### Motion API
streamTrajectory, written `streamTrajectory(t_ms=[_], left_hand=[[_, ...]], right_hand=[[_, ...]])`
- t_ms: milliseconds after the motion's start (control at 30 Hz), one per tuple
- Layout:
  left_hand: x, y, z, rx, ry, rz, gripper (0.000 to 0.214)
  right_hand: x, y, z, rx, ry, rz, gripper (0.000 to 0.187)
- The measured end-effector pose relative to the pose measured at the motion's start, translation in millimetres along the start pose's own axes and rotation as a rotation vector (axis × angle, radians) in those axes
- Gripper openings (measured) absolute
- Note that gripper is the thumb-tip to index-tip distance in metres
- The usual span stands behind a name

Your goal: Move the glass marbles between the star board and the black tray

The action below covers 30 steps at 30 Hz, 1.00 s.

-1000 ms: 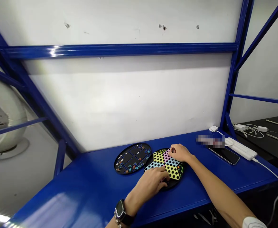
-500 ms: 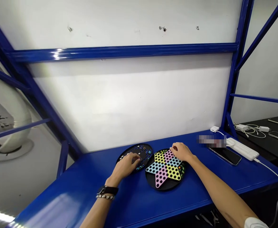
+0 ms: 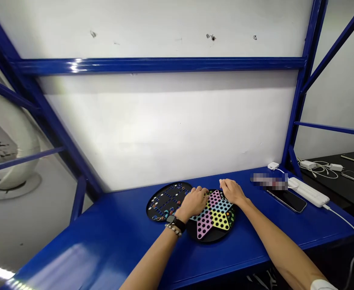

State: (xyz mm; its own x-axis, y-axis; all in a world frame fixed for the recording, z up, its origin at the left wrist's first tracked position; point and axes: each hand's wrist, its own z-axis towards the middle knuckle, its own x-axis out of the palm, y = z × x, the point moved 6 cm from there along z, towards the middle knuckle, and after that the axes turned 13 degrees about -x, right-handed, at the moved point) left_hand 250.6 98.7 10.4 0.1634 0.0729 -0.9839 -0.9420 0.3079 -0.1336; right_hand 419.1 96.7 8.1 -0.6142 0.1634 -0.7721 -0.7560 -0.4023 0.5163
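Two round black boards lie side by side on the blue bench. The right one carries a star-shaped insert [image 3: 215, 219] with pink, yellow and light blue points, all dotted with holes. The left one, a black marble tray [image 3: 161, 205], holds several small coloured marbles. My left hand [image 3: 196, 202] hovers low, fingers curled, over the gap between the tray and the star's upper left side. Whether it holds a marble is hidden. My right hand [image 3: 231, 191] rests its fingertips on the star's top edge, holding nothing visible.
A black phone [image 3: 286, 200] and a white power strip [image 3: 308, 192] lie to the right of the boards, with a white cable running off the bench edge. A blurred patch covers part of the bench. Blue steel uprights and a white wall stand behind.
My left hand has moved from low on the star, across the marble tray, and now sits between tray and star. My right hand has barely moved.
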Motion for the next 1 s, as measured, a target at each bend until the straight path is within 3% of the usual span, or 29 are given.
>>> streamTrajectory(t_ms=[133,233,433,567,700,1000], left_hand=[[12.6,-27,8,-0.016,-0.085,0.167,0.033],[16.0,-32,11,-0.035,-0.092,0.189,0.031],[16.7,-22,19,-0.033,-0.071,0.100,0.027],[16.1,-13,20,-0.020,-0.098,0.029,0.027],[16.7,-9,19,-0.011,-0.132,-0.093,0.024],[19.1,-7,19,-0.031,-0.138,-0.129,0.024]], right_hand=[[2,1,1,-0.009,0.011,-0.010,0.049],[5,0,2,-0.007,0.039,-0.007,0.049],[2,-13,4,0.042,0.076,0.020,0.035],[4,-24,4,-0.002,0.232,0.066,0.016],[5,-32,1,-0.053,0.365,0.108,0.030],[6,-34,-6,-0.056,0.591,0.093,0.032]])
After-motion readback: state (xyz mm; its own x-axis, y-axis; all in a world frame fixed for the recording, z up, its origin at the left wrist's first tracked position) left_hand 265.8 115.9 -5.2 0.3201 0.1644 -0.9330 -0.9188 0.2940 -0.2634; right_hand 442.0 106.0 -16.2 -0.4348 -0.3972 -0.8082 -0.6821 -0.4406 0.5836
